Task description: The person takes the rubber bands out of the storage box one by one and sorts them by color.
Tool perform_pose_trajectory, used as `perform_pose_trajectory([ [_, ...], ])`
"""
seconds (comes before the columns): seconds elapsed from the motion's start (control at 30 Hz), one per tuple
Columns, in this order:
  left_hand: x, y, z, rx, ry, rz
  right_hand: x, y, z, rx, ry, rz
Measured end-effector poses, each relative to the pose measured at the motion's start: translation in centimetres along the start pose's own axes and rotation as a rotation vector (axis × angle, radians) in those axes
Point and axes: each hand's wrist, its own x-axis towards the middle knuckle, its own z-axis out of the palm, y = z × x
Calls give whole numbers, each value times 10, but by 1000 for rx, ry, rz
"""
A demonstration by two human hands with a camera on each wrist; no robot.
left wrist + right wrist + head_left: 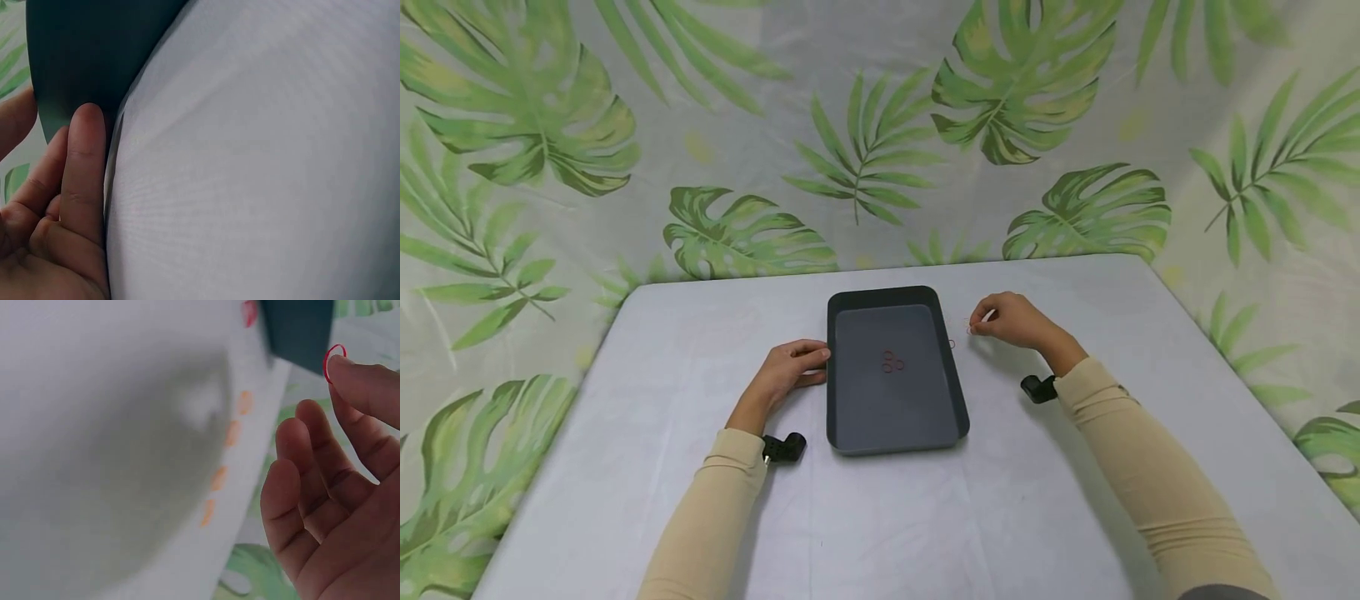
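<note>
A dark grey rectangular tray (pixel 895 417) lies in the middle of the table, with three small red rubber bands (pixel 899 365) on its floor. My left hand (pixel 790 367) is at the tray's left side; in the left wrist view its extended fingers (pixel 86 150) touch the tray's outer wall (pixel 81 56). Right of the tray, my right hand (pixel 1011 321) pinches one red rubber band (pixel 325 367) between thumb and index finger. Its other fingers are loosely bent and hold nothing.
Another red rubber band (pixel 952 343) lies by the tray's right wall. Several orange bands (pixel 232 433) lie in a row on the white-covered table (pixel 880 533). Behind the table hangs a leaf-patterned cloth (pixel 880 108).
</note>
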Motion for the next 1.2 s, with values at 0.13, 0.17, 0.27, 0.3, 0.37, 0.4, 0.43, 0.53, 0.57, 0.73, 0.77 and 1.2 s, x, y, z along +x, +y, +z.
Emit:
perform_pose_trajectory([
  [0.13,0,0,0,4,-1,7,-1,9,4,15,-7,13],
  [0.17,0,1,0,5,-1,12,-1,11,5,17,-10,14],
  [0.27,0,2,0,7,-1,20,0,14,7,27,-13,7],
  [0.3,-1,2,0,6,0,21,1,15,8,30,-13,6],
  [0.37,0,2,0,3,-6,22,3,16,10,33,-12,9],
  [0.4,0,2,0,1,-8,21,4,17,11,33,-10,8],
  [0.43,0,1,0,-1,-10,19,5,18,11,34,-9,7],
  [0.53,1,1,1,-7,-14,17,8,18,14,40,-11,15],
  [0.57,1,1,1,-8,-13,15,9,18,15,41,-12,14],
  [0.73,0,2,1,-10,-6,10,12,17,17,53,-14,9],
  [0.77,1,1,1,-13,-8,9,12,17,18,53,-14,9],
  [1.2,1,0,0,-21,-1,2,14,15,23,60,-13,14],
])
